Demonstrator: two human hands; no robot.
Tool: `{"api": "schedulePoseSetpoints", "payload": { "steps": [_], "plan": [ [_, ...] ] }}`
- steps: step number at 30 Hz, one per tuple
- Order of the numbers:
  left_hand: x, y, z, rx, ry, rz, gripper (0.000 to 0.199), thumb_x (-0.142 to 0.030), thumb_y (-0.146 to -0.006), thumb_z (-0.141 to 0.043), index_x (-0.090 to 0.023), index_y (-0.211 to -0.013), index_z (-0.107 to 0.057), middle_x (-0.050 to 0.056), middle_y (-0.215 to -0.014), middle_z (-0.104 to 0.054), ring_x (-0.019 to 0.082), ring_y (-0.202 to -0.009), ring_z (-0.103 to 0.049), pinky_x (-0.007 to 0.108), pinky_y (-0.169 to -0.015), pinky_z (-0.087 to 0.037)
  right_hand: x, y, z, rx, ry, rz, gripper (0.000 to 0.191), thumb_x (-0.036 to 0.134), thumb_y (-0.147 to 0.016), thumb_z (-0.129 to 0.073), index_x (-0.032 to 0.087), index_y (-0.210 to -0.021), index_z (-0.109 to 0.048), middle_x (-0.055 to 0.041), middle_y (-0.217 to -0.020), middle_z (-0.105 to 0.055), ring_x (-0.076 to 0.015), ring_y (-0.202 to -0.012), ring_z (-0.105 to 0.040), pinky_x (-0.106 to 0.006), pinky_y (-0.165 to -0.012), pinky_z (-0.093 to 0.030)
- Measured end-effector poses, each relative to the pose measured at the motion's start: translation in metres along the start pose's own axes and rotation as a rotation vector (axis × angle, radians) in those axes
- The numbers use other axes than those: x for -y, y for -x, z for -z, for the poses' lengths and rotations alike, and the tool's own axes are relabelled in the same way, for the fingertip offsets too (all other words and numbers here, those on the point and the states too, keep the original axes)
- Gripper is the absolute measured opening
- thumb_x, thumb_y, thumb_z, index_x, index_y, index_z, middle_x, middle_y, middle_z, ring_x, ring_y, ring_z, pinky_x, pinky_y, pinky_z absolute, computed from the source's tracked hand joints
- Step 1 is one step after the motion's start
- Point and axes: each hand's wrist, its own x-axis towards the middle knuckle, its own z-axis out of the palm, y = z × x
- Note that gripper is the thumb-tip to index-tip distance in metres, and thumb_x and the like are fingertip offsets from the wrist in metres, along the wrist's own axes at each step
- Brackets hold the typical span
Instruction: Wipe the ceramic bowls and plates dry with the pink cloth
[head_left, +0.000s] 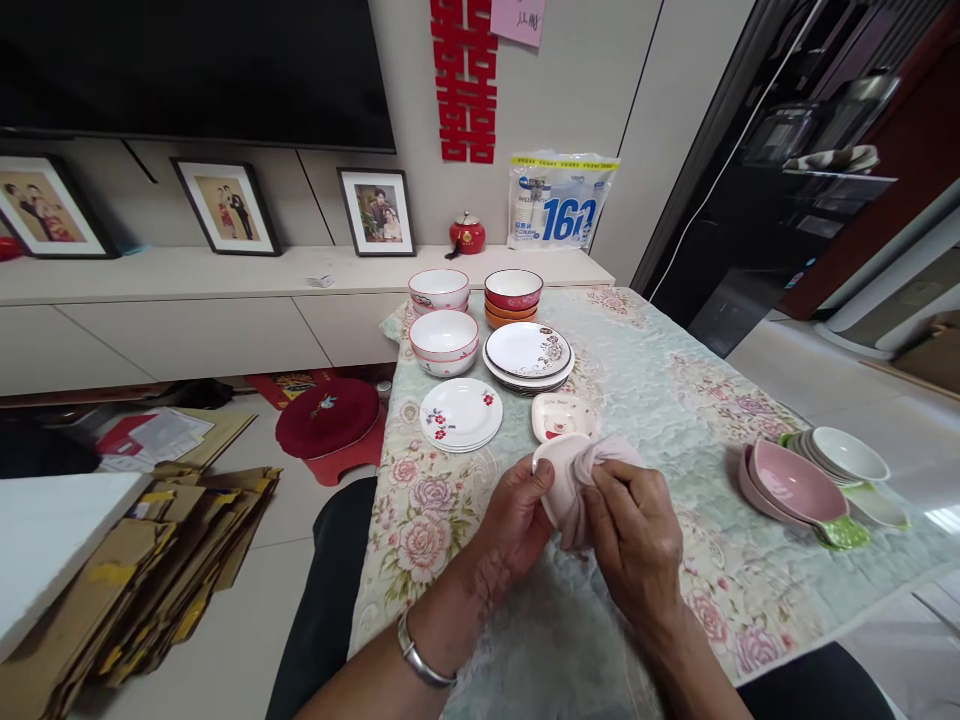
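Above the near part of the table, my left hand point(525, 510) grips the left edge of a small pale dish point(556, 478), thumb on its face. My right hand point(636, 525) is closed around a bunched light pink cloth point(581, 500) pressed against the dish, which partly hides it. Just beyond lies a small square dish point(564, 415) with a bear design. Left of that is a short stack of white plates with red flowers point(462, 412). Behind stand larger plates point(529, 352) with a brown floral pattern.
Stacked bowls, red-rimmed point(444, 335) and red patterned point(514, 290), stand at the table's far end. Pink bowls point(799, 480) and pale green-white bowls point(847, 455) sit at the right. A floral cloth point(427, 540) covers the table. Left on the floor are a red stool point(330, 420) and flattened cardboard point(150, 580).
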Motion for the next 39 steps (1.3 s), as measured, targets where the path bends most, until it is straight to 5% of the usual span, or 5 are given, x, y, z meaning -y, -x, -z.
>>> {"api": "schedulePoseSetpoints", "payload": {
  "steps": [5, 15, 23, 32, 39],
  "plan": [
    [0.004, 0.001, 0.001, 0.063, -0.008, 0.009, 0.036, -0.036, -0.079, -0.077, -0.011, -0.104, -0.073, 0.011, -0.087, -0.075, 0.024, -0.086, -0.069, 0.034, -0.080, -0.052, -0.003, -0.005, 0.001, 0.096, -0.140, 0.114, 0.028, 0.005, -0.091, -0.053, 0.020, -0.113, -0.062, -0.0105, -0.105, -0.063, -0.0229, -0.097, -0.060, -0.038, -0.082, -0.051],
    [0.003, 0.000, -0.001, -0.066, -0.008, -0.094, 0.044, -0.038, -0.071, -0.083, -0.012, -0.104, -0.069, 0.007, -0.085, -0.074, 0.022, -0.084, -0.068, 0.033, -0.080, -0.049, -0.005, 0.000, -0.001, 0.056, -0.007, -0.084, 0.003, 0.017, -0.094, -0.058, 0.019, -0.094, -0.059, -0.0041, -0.084, -0.062, -0.0179, -0.079, -0.059, -0.031, -0.070, -0.047],
    [0.008, 0.004, -0.005, 0.033, -0.050, 0.005, 0.041, -0.041, -0.067, -0.086, -0.012, -0.092, -0.072, 0.005, -0.076, -0.071, 0.019, -0.075, -0.065, 0.029, -0.071, -0.047, -0.010, -0.005, 0.003, 0.076, -0.121, 0.093, 0.011, 0.010, -0.093, -0.056, 0.018, -0.100, -0.059, -0.0062, -0.093, -0.063, -0.0169, -0.086, -0.059, -0.029, -0.076, -0.049],
    [0.006, 0.001, -0.002, -0.063, -0.015, -0.068, 0.042, -0.039, -0.069, -0.084, -0.014, -0.101, -0.071, 0.006, -0.084, -0.073, 0.018, -0.077, -0.064, 0.028, -0.072, -0.046, -0.003, 0.002, -0.008, -0.003, 0.022, -0.088, 0.002, 0.018, -0.095, -0.057, 0.018, -0.096, -0.058, -0.0034, -0.082, -0.061, -0.0157, -0.073, -0.058, -0.028, -0.066, -0.046],
    [0.007, 0.007, -0.005, 0.062, -0.094, 0.055, 0.031, -0.036, -0.078, -0.077, -0.013, -0.097, -0.072, 0.004, -0.079, -0.070, 0.016, -0.074, -0.062, 0.027, -0.069, -0.044, 0.003, -0.005, 0.003, 0.135, -0.210, 0.126, 0.012, 0.009, -0.093, -0.055, 0.018, -0.102, -0.058, -0.0052, -0.092, -0.063, -0.0162, -0.085, -0.058, -0.028, -0.074, -0.049]
  ]
}}
